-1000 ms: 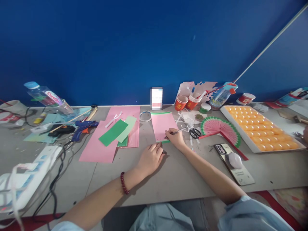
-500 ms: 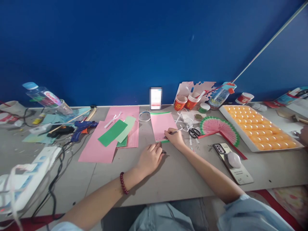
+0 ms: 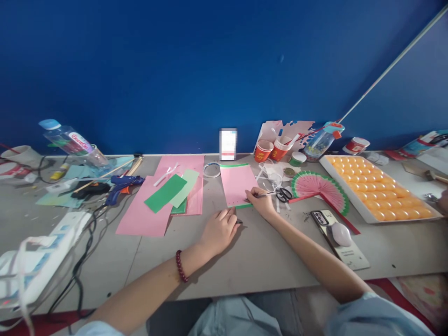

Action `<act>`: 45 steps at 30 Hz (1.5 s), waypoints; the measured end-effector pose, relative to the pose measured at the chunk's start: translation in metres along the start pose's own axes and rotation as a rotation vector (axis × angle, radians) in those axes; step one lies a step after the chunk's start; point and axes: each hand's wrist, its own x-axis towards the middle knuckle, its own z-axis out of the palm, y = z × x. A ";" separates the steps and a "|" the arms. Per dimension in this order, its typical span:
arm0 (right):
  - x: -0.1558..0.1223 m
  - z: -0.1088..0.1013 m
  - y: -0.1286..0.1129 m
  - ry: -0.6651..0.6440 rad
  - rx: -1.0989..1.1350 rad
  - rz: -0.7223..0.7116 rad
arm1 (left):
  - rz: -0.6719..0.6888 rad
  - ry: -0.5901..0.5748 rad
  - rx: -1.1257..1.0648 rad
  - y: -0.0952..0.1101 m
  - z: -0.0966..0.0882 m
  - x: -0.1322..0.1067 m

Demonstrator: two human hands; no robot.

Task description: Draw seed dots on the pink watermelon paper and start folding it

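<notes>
My right hand (image 3: pixel 261 201) is closed on a thin pen (image 3: pixel 265 194), its tip at the lower right corner of a small pink sheet (image 3: pixel 237 183) with green edging. My left hand (image 3: pixel 219 230) rests on the grey table (image 3: pixel 245 261) just below that sheet, fingers curled over a small dark object I cannot make out. A red bead bracelet (image 3: pixel 181 266) is on my left wrist. Black-handled scissors (image 3: pixel 283 193) lie just right of the pen.
A pink and green paper fan (image 3: pixel 320 185), a phone (image 3: pixel 338 236) and a tray of orange balls (image 3: pixel 380 191) lie right. Red paper cups (image 3: pixel 273 150) stand behind. Left are larger pink sheets (image 3: pixel 168 196), green strips (image 3: pixel 166 192), a blue glue gun (image 3: pixel 121 184), cables, a power strip (image 3: pixel 42 259) and a bottle (image 3: pixel 70 142).
My right hand with the pen has slid a little to the right along the sheet's lower edge. My left hand has stayed put.
</notes>
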 end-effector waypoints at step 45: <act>-0.001 -0.006 0.006 0.134 -0.091 -0.019 | -0.008 0.014 -0.037 0.000 -0.001 0.000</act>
